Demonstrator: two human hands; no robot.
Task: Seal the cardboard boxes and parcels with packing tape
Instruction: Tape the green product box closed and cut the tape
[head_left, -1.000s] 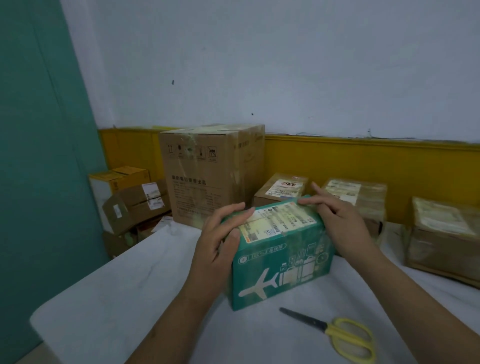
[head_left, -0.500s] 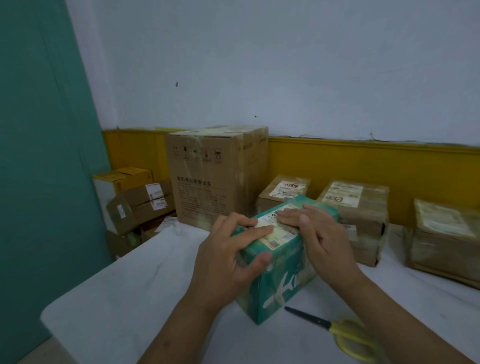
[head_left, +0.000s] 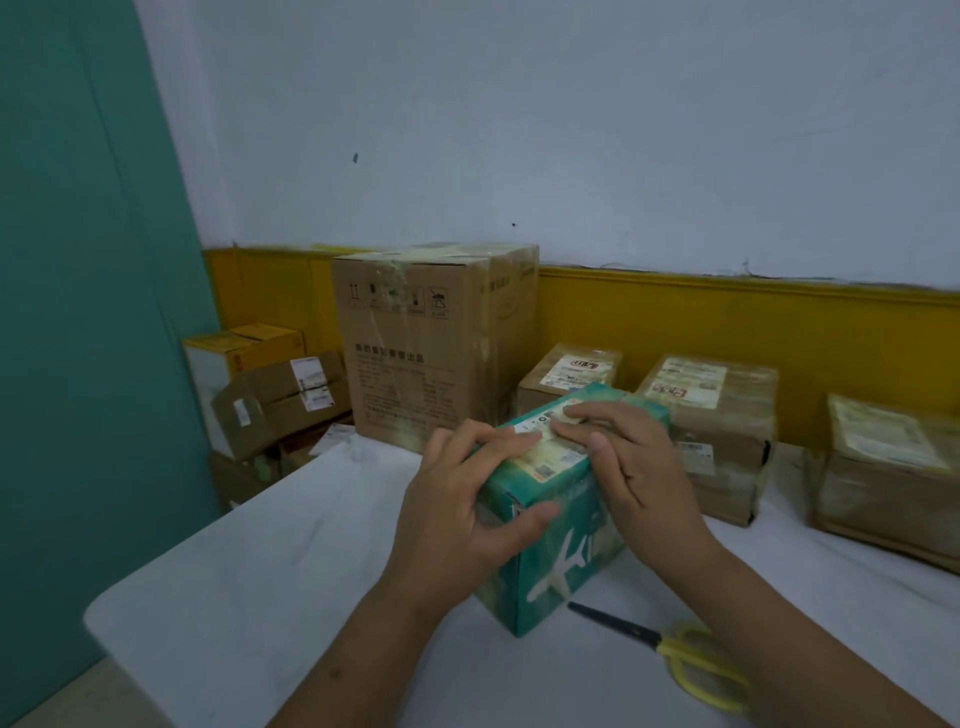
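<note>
table (head_left: 260, 571) front-ctr | small box (head_left: 566, 561) on it, L hand (head_left: 457, 514) round its left end, R hand (head_left: 639, 467) on top | scissors (head_left: 675, 649) on table, just front-right of box | tall carton (head_left: 415, 353) behind box at table's far edge | 1st parcel (head_left: 566, 374) right of carton, 2nd parcel (head_left: 717, 415) and 3rd parcel (head_left: 893, 467) further right along wall | box stack (head_left: 270, 389) left of carton, off table

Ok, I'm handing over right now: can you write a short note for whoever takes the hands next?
Left hand: grips the green box at its near left corner, thumb on the front face.
Right hand: fingers flat, pressing the label on the box top.
Scissors lie on the table, near right of the box. No tape roll in view.
Done: brown parcels along the wall look taped.
Left: check the green box's seams; its seal cannot be judged from here.
</note>
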